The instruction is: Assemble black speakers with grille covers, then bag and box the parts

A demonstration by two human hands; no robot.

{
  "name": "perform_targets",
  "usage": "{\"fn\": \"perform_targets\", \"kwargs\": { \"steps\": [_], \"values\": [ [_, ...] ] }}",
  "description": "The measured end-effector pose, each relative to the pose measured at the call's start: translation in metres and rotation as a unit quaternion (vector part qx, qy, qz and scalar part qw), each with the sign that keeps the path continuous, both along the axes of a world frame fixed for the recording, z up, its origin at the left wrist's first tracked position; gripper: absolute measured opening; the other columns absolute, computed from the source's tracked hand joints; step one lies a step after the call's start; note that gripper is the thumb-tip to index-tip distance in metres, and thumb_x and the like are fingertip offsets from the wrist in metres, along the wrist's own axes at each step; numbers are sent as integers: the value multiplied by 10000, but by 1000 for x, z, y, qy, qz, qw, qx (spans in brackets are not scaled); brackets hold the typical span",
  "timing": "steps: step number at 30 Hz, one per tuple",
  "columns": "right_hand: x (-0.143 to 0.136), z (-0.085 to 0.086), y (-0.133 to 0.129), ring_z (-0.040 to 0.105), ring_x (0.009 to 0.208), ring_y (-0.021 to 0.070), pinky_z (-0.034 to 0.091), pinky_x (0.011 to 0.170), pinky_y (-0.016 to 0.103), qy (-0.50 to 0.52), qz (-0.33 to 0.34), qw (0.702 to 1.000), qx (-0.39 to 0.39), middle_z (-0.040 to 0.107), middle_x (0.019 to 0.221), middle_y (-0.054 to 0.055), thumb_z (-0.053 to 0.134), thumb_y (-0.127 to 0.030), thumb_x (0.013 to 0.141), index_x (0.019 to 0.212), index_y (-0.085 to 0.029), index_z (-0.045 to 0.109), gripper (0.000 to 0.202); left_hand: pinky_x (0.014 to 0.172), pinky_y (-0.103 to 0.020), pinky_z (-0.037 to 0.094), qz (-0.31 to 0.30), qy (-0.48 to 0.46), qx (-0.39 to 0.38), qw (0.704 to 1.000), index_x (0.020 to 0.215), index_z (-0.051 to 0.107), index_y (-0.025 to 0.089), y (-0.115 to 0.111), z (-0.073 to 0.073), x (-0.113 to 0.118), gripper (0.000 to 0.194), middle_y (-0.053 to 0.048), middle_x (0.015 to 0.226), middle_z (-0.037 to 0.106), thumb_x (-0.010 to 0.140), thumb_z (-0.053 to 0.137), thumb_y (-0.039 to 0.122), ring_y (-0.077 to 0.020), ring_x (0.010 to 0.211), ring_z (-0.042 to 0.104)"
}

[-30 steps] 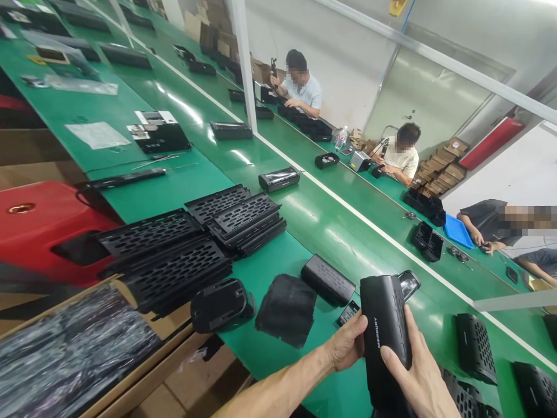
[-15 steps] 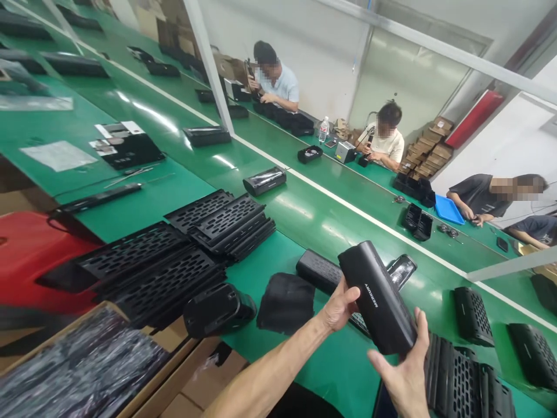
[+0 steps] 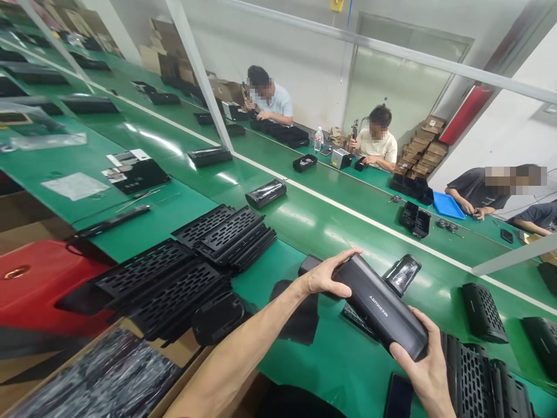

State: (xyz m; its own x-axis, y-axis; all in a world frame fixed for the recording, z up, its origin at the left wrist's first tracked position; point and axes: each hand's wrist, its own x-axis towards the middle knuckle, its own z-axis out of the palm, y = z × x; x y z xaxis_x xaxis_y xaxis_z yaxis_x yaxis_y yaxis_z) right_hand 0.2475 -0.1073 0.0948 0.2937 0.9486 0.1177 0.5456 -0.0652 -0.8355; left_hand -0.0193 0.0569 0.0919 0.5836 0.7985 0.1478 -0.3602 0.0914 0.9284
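Between my two hands is a long black speaker housing (image 3: 383, 310) with MERKURY printed in white, tilted down toward the right. My left hand (image 3: 328, 276) is closed around its upper left end, thumb on the near side and fingers over the far edge. At the lower right end, my right hand (image 3: 424, 357) grips it between thumb and fingers. Beneath it lies a perforated black part (image 3: 359, 322), mostly hidden. Another black housing (image 3: 310, 264) is partly covered by my left hand. A dark cloth-like sheet (image 3: 298, 313) rests behind my left forearm.
Slotted black grille panels (image 3: 230, 226) are stacked left, with more grille parts (image 3: 472, 371) at right. A film-topped unit (image 3: 404, 273) sits on the green belt (image 3: 313, 217). A phone (image 3: 398, 395) lies nearby. A carton (image 3: 174, 374) holds wrapped parts. Several people work across the line.
The housing has turned flatter and come slightly lower. My left hand has shifted up over its end, and my right hand, spread before, has closed on the other end.
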Motion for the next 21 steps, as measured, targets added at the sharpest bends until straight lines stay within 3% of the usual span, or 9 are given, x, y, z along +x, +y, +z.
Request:
{"fn": "perform_targets", "kwargs": {
  "steps": [5,7,9,11,14,15,16,18,21],
  "values": [
    [19,13,6,554,1300,389,474,1047,519,16,28,999,-31,542,1467,123,764,-621,779,1441,-288,486,792,1085,-469,439,51,-44,-17,998,1421,611,239,-14,-23,11,870,-102,1401,614,601,901,252,-400,1250,572],
    [24,11,7,554,1323,403,508,1001,520,84,60,995,-3,463,1561,151,746,-645,788,1588,-343,290,970,1061,-460,458,78,-123,-74,987,1401,618,241,-26,-40,24,844,-104,1370,640,606,897,288,-378,1213,601],
    [18,2,9,538,1354,419,527,978,537,126,90,987,34,367,1637,165,750,-664,766,1651,-368,21,1185,1066,-486,457,80,-226,-166,957,1386,619,244,-44,-60,47,786,-105,1303,686,655,858,405,-365,1203,623],
    [5,-10,15,549,1330,442,539,960,567,103,98,989,33,416,1608,155,806,-648,688,1654,-366,-33,1310,1066,-512,459,29,-272,-265,924,1329,658,220,-65,-81,72,695,-124,1264,715,730,770,556,-370,1217,628],
    [-11,-18,25,587,1262,435,553,952,566,30,107,994,18,561,1473,129,823,-526,665,1652,-344,118,1227,1001,-519,500,-69,-214,-338,914,1231,716,165,-90,-100,88,656,-181,1247,725,799,686,658,-386,1191,643],
    [-11,-16,28,586,1262,420,544,975,559,0,117,993,26,569,1457,126,802,-465,687,1643,-334,165,1157,991,-511,507,-62,-173,-324,928,1299,684,193,-93,-101,84,628,-176,1320,694,815,723,591,-377,1220,628],
    [-10,-12,29,581,1271,403,527,1006,552,-45,129,990,31,565,1455,125,777,-397,703,1632,-322,210,1090,993,-493,510,-12,-148,-294,944,1371,637,237,-95,-98,76,673,-161,1405,646,785,788,530,-370,1265,599],
    [-2,-4,30,579,1262,383,493,1044,549,-160,163,973,23,573,1422,128,739,-266,675,1592,-297,331,1003,1067,-490,469,88,-144,-232,958,1495,516,316,-92,-85,54,840,-122,1594,469,753,821,564,-375,1434,442],
    [5,2,30,601,1188,393,502,996,557,-302,211,929,-35,622,1306,150,718,-194,599,1521,-256,485,953,1182,-471,354,85,-27,-116,989,1504,532,282,-85,-61,30,1045,-124,1644,373,565,981,371,-416,1508,300]
  ]
}}
